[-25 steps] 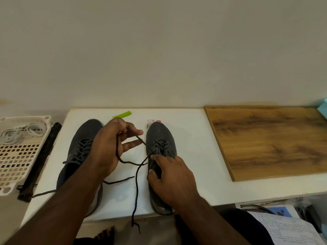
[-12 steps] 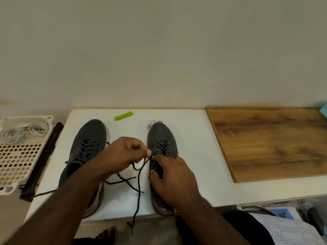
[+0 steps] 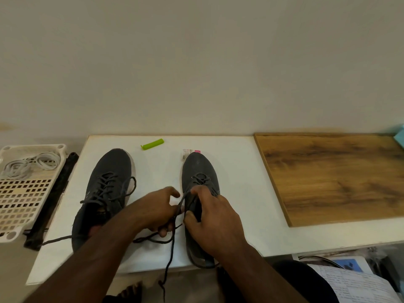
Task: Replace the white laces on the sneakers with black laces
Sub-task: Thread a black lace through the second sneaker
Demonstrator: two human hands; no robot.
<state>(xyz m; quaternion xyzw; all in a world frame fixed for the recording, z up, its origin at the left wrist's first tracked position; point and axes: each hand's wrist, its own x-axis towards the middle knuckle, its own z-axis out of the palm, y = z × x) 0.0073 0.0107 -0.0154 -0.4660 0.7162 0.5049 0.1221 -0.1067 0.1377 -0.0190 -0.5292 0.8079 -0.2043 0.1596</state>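
Two dark grey sneakers stand side by side on a white board [image 3: 236, 171], toes away from me. The left sneaker [image 3: 109, 182] is laced in black, with loose ends trailing off its sides. On the right sneaker [image 3: 200, 171] black lace crosses the upper eyelets. My left hand [image 3: 157, 211] pinches one strand of the black lace [image 3: 170, 250] beside that shoe's tongue. My right hand [image 3: 214, 219] grips the right sneaker at its collar, index finger at the eyelets. A loose lace end hangs over the board's front edge.
A perforated white tray [image 3: 24, 193] at the far left holds coiled white laces [image 3: 28, 164]. A black bar [image 3: 54, 200] lies between tray and board. A green clip [image 3: 152, 144] and a small label [image 3: 188, 152] lie near the toes. A wooden board [image 3: 332, 176] sits at the right.
My left hand came down from above the board and moved right to the right sneaker's tongue, bringing the lace with it. My right hand stayed on the shoe.
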